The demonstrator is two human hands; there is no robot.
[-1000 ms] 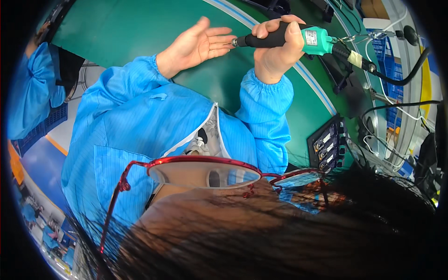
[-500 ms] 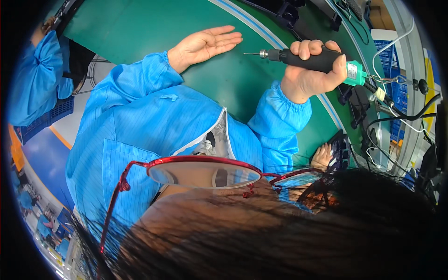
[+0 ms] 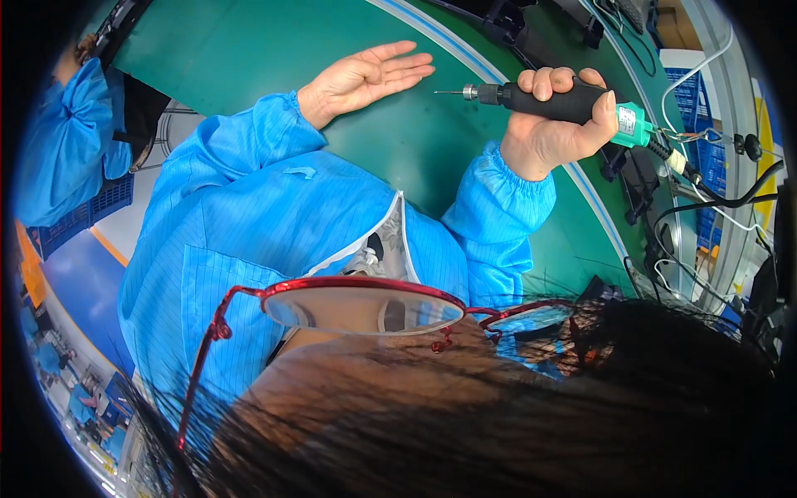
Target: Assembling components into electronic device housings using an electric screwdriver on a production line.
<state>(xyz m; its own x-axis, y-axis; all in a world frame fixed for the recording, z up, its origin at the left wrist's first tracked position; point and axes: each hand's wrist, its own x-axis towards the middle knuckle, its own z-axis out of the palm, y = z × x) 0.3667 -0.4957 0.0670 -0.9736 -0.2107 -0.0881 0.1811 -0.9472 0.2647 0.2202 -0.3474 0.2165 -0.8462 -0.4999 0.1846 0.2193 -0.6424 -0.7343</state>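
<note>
At the far left, a co-worker's bright blue cloth sleeve (image 3: 66, 145) hangs above a dark blue plastic crate (image 3: 93, 214); the person's own left hand (image 3: 365, 80) comes next, open and holding nothing, its palm showing and its fingers stretched rightward over the smooth green work surface (image 3: 241, 50); whether it rests on that surface, I cannot tell. Just beside those fingertips, apart from them, is the thin metal bit (image 3: 449, 91) of a black-and-green cylindrical electric screwdriver (image 3: 567, 105); the tool lies nearly level, tip to the left, in the right hand (image 3: 552, 137), whose fingers are wrapped around its black grip; a white-and-blue straight-edged strip (image 3: 596, 202) runs beneath this hand; farther right, a shiny metal hook (image 3: 697, 136) meets the tool's green end, and a thick black cable (image 3: 751, 191) curves near the rim.
</note>
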